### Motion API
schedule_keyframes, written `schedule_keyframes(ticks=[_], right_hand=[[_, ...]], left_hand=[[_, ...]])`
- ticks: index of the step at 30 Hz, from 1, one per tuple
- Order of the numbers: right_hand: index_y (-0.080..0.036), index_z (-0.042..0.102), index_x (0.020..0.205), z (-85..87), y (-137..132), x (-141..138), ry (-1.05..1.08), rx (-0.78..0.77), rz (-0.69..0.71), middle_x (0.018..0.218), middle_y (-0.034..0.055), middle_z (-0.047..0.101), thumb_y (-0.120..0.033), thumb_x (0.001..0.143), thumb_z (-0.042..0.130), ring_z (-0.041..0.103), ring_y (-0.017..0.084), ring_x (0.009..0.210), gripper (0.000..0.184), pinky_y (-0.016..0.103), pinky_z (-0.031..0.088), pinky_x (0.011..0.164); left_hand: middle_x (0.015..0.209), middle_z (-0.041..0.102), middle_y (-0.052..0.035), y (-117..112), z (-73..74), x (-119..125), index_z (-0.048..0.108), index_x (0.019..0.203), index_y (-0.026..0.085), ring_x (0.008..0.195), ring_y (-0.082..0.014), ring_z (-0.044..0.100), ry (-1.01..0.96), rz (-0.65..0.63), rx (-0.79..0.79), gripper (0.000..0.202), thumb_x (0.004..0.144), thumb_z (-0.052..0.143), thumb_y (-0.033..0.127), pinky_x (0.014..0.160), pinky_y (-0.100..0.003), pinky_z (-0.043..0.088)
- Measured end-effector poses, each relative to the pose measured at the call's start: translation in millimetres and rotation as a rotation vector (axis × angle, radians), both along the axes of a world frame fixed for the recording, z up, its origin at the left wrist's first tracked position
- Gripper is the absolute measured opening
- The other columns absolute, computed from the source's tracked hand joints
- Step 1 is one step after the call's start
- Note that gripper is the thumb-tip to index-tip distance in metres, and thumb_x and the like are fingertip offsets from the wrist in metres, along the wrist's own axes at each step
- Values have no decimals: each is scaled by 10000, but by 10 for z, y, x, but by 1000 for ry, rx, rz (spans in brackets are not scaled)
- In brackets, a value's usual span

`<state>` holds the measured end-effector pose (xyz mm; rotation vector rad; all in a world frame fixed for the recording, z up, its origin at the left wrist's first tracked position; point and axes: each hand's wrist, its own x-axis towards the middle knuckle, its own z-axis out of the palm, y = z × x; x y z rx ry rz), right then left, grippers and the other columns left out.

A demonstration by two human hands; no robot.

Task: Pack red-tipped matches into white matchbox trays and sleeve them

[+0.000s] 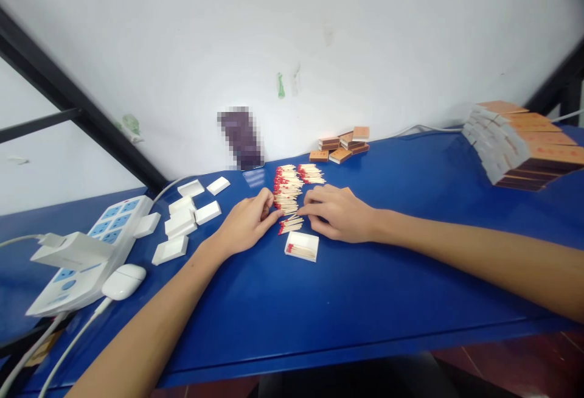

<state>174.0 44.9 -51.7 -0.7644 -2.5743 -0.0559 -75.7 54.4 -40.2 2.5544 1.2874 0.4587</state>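
Observation:
A pile of red-headed matches (287, 188) lies on the blue table between my two hands. My left hand (249, 221) is at its left side, fingers curled in and thumb reaching to the match heads; what the curled fingers hold, if anything, is hidden. On the other side my right hand (335, 212) rests with bent fingers apart, its fingertips at the plain match ends. Just below, a small separate group of matches (291, 224) lies above a white matchbox tray (311, 241), which holds a few matches. Another small bunch of matches (311, 173) sits behind.
Several empty white trays (181, 221) lie to the left, by a power strip (98, 246) with a plugged charger and a white earphone case (124, 281). Orange matchboxes (340, 150) sit at the wall. A large matchbox stack (524, 145) stands right. A blurred phone-like object (241, 139) leans behind.

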Motion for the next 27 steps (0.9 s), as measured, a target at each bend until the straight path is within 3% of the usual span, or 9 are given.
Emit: schedule_keyframes(ticks=[20, 27], right_hand=[[-154, 737, 1003, 17, -15, -14, 1, -21, -50, 938, 94, 652, -172, 919, 475, 504, 181, 786, 276, 297, 316, 683], [-153, 728, 987, 7, -13, -4, 4, -23, -19, 929, 92, 642, -164, 918, 466, 494, 175, 771, 271, 301, 318, 692]], left_hand=[[657, 460, 55, -9, 18, 5, 373, 836, 221, 575, -139, 442, 22, -9, -15, 289, 979, 454, 459, 565, -267, 290], [728, 539, 28, -8, 19, -4, 429, 889, 217, 633, -157, 505, 23, -18, -1, 233, 993, 428, 426, 598, -271, 332]])
